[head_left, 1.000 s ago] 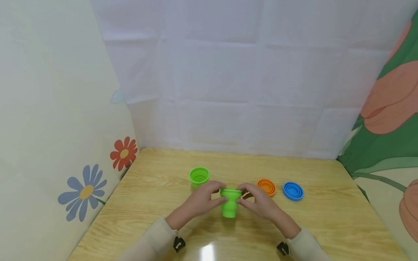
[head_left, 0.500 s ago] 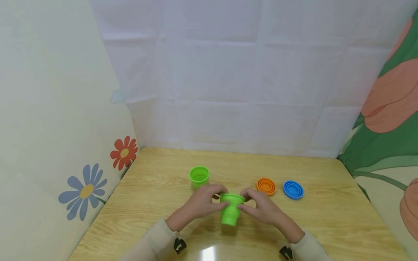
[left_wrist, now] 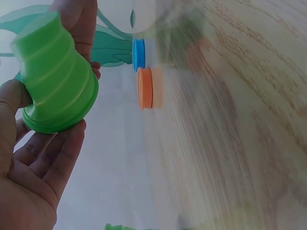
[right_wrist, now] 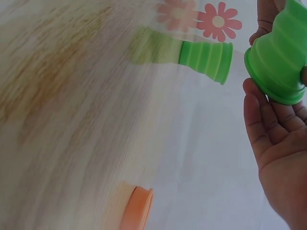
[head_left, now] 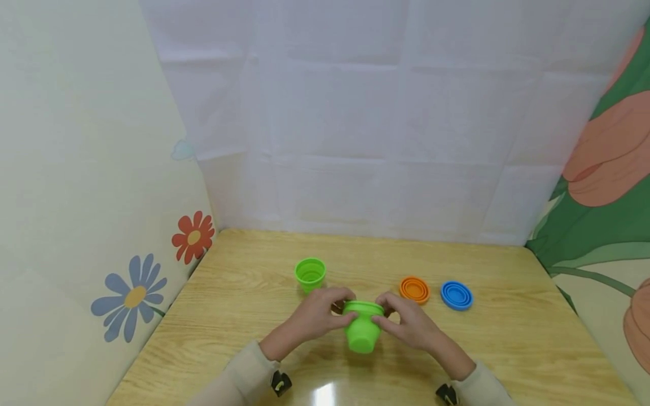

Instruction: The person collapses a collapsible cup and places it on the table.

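Observation:
Both hands hold a green collapsible cup (head_left: 363,330) above the table, its ribbed wall extended and its base tipped toward the head camera. On its left side, my left hand (head_left: 320,316) grips the rim between thumb and fingers. My right hand (head_left: 410,322) grips the opposite side of the rim the same way. In the left wrist view the held cup (left_wrist: 55,76) shows its stepped wall, bent slightly to one side. A second green collapsible cup (head_left: 310,273) stands upright and extended on the table, behind my left hand.
An orange collapsible cup (head_left: 414,290) lies folded flat beyond my right hand, with a blue folded one (head_left: 456,295) to its right. The wooden table (head_left: 244,265) ends at a white cloth (head_left: 325,169) behind. Flower-patterned panels (head_left: 134,298) flank it.
The held cup has come slightly nearer, and its base has swung up toward the head camera. Both hands keep their hold on the rim; the other cups stay put.

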Tool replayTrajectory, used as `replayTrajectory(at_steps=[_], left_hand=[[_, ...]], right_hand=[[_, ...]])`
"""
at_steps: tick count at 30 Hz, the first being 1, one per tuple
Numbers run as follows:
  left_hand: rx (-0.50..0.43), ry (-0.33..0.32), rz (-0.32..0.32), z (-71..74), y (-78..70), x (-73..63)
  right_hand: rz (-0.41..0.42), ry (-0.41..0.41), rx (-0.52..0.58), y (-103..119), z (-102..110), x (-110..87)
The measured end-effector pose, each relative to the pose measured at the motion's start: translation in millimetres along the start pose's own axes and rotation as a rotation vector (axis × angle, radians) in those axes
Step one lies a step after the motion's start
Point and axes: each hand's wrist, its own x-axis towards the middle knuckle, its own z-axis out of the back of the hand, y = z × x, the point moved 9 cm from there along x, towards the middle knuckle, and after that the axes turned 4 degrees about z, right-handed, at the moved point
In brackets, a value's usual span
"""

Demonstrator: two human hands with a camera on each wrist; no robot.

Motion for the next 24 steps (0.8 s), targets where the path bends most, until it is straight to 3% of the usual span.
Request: replayTrajectory(at_steps=[8,15,24], left_hand=[[-0.026,-0.051,-0.060,1.5,-2.2,-0.6],[-0.043,-0.078,-0.067,0.0,-2.0,-0.2],[-0.191,-0.010,-0.011,-5.6,0.0,-2.3]], right_hand=[[0.019,-0.016,0.019,3.8,1.6,0.1],[0.042,-0.034,-0.013,7.1,1.5,0.7],[0.006,-0.042,-0.073,5.8,0.3,-0.3]])
